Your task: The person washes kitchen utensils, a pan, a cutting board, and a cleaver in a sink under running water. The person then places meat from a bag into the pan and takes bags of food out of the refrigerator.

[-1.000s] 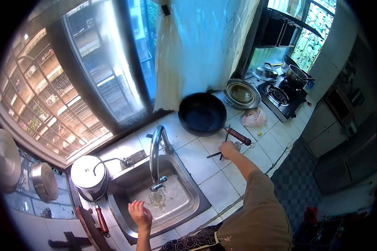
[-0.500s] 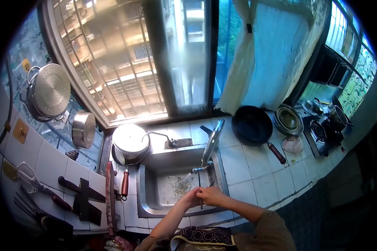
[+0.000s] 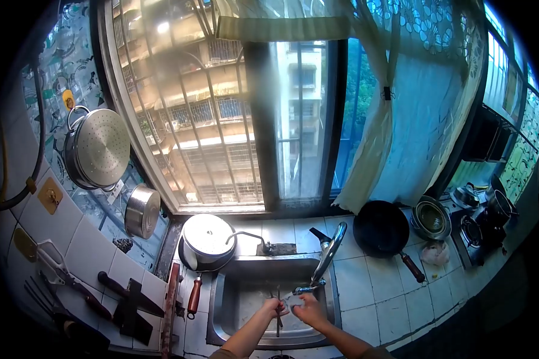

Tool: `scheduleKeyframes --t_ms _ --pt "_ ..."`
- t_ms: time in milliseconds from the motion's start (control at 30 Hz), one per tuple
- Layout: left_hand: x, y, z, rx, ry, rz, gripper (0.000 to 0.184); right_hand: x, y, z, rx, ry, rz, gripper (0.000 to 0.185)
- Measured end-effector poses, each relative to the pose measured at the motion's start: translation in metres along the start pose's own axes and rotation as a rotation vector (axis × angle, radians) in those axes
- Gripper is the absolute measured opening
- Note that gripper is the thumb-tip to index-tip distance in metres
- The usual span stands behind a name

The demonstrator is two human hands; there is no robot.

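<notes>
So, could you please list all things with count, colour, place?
Sink: one, silver, bottom centre
Sticks: at least two, dark, over sink
Tap: one, silver, over sink
Wok: one, black, right of sink
Pot: one, whitish, left behind sink
Bowls: at least two, metallic, right of wok
Bag: one, pale, near bowls
Stove: one, dark, right
Hanging pots: at least two, silver, left
Knives: several, dark, left wall
Curtain: count unclear, pale, right
Window: one, dark framed, behind sink
Left hand: one, gripping sticks
Right hand: one, near tap

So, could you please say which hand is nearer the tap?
The right hand, close by the tap; the left hand, holding dark sticks, is farther away.
</notes>
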State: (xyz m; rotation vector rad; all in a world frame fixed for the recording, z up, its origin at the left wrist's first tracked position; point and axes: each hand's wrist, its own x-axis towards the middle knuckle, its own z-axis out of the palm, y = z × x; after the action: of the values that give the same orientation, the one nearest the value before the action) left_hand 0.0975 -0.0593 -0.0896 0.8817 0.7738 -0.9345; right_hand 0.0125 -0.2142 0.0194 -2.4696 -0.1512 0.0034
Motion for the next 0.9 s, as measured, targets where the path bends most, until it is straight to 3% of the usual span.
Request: scheduleKeyframes --t_ms 67,133,167,267,300,333,400,467,533,600,667,700,800,833,900 --pt "-0.028 0.002 0.019 0.017 0.055 0.067 0.011 0.019 0.038 0.026 0.402 0.273 0.440 0.031" --pt "-0.038 -0.007 0.029 0.119 -0.041 0.103 0.009 0.040 0.090 0.066 0.854 0.202 0.613 0.023" --pt "-0.040 -0.015 0.033 0.166 -0.086 0.145 0.008 0.047 0.081 0.060 1.353 0.130 0.673 0.013" --pt "-0.063 -0.028 0.052 0.519 -0.130 0.304 0.008 0.061 0.064 0.075 1.577 -0.082 0.588 0.006" --pt "-0.052 -0.032 0.043 0.513 -0.190 0.250 0.013 0.059 0.053 0.080 1.260 -0.111 0.436 0.008" --pt "-0.058 -0.031 0.043 0.598 -0.199 0.253 0.016 0.061 0.038 0.073 1.294 -0.155 0.401 0.007" --pt "-0.073 -0.030 0.048 0.529 -0.171 0.315 0.019 0.062 -0.001 0.046 0.907 -0.058 0.363 0.007" --pt "-0.078 -0.027 0.045 0.453 -0.143 0.319 0.018 0.091 0.025 0.091 0.847 0.002 0.376 0.009" --pt "-0.070 -0.029 0.032 0.281 -0.220 0.114 0.013 0.111 0.040 0.108 0.346 0.319 0.370 0.012" --pt "-0.089 -0.033 0.042 0.208 -0.131 0.102 0.008 0.119 0.037 0.096 0.404 0.322 0.514 0.015" --pt "-0.079 -0.032 0.032 0.135 -0.226 0.041 0.006 0.112 0.011 0.074 0.623 0.244 0.682 0.021" --pt "-0.079 -0.028 0.030 0.067 -0.287 0.024 0.008 0.109 0.015 0.087 0.581 0.370 0.608 0.031" --pt "-0.080 -0.015 0.031 0.190 -0.227 0.106 0.015 0.091 0.039 0.136 0.504 0.372 0.519 0.040" --pt "-0.087 -0.017 0.032 0.195 -0.250 0.064 0.015 0.095 0.070 0.158 0.629 0.320 0.540 0.039" --pt "-0.102 -0.034 0.038 0.197 -0.252 0.006 0.015 0.096 0.090 0.133 0.726 0.255 0.577 0.034"
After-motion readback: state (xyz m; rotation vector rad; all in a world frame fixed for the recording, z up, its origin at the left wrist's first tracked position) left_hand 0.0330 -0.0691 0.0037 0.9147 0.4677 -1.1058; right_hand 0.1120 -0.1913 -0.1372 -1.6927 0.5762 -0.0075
